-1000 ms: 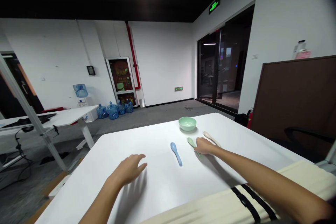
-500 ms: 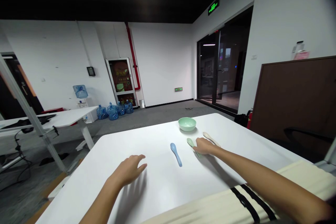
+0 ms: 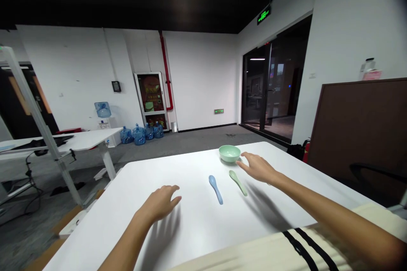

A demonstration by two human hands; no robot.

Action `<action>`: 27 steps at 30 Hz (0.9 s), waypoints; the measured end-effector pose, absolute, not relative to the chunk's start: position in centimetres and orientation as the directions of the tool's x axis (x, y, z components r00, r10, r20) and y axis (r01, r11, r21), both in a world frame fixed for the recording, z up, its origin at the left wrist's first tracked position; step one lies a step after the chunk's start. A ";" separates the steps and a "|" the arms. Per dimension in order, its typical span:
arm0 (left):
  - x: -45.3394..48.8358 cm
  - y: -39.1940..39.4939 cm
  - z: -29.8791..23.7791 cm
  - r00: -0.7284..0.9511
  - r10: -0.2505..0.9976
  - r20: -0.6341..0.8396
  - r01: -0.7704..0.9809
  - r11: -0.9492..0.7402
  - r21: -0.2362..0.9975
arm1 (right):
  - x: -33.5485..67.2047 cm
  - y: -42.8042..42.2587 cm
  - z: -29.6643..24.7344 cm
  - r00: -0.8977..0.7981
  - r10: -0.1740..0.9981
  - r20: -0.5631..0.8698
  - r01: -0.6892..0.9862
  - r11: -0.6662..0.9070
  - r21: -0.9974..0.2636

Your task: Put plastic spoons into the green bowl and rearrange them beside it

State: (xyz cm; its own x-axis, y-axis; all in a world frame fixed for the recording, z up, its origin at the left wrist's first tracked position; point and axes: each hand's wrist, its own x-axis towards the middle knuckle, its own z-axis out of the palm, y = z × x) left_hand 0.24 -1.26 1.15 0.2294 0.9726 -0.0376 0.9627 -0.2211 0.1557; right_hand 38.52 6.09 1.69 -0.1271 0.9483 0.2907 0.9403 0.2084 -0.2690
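While the right hand (image 3: 259, 168) hangs palm-down over the bench (image 3: 190, 228) in the head view, its grip is wide, fingers spread, holding nothing. Just left of its fingertips and slightly farther out sits the green bowl (image 3: 229, 153), near but apart as far as I can tell; nothing shows inside it. On the near-left side of that hand lies the green spoon (image 3: 238, 182), long axis diagonal, scoop end far-left, handle near-right. Left of it, roughly parallel and apart, lies the blue spoon (image 3: 216, 189). Bowl and both spoons are nearer the right hand. Well left of the blue spoon, the left hand (image 3: 160, 203) rests flat, grip loose, holding nothing.
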 end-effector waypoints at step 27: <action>0.0 -1.1 0.8 0.238 0.971 -0.018 0.959 -0.232 0.165 | 40.9 6.0 -3.3 -0.168 0.969 0.182 0.940 0.213 -0.267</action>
State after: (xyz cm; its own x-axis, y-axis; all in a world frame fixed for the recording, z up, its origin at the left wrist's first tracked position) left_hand 0.02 -1.08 0.80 0.2377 0.9712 -0.0179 0.9587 -0.2316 0.1649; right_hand 40.95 5.96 -3.34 -0.1677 0.9689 0.1821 0.9399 0.2129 -0.2669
